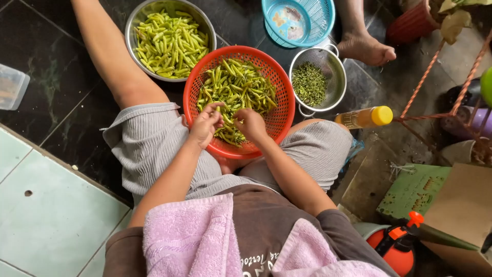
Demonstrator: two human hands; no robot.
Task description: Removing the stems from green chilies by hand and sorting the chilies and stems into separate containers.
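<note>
The dark tiled floor (pixel 61 102) carries a steel bowl (pixel 134 31), metal colander (pixel 335 87), blue basket (pixel 320 20) and yellow-capped bottle (pixel 365 117).

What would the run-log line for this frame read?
left hand: on green chillies | right hand: pinching one chilli | orange basket: in lap | steel bowl: chillies | metal strainer: stems

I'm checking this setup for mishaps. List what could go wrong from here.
1. The orange basket rests tilted on the lap; a leg shift could spill the chillies onto the floor.
2. Both the left hand and right hand handle chillies bare, so skin or eye irritation seems likely.
3. The bottle lies on its side by the knee and could roll.
</note>
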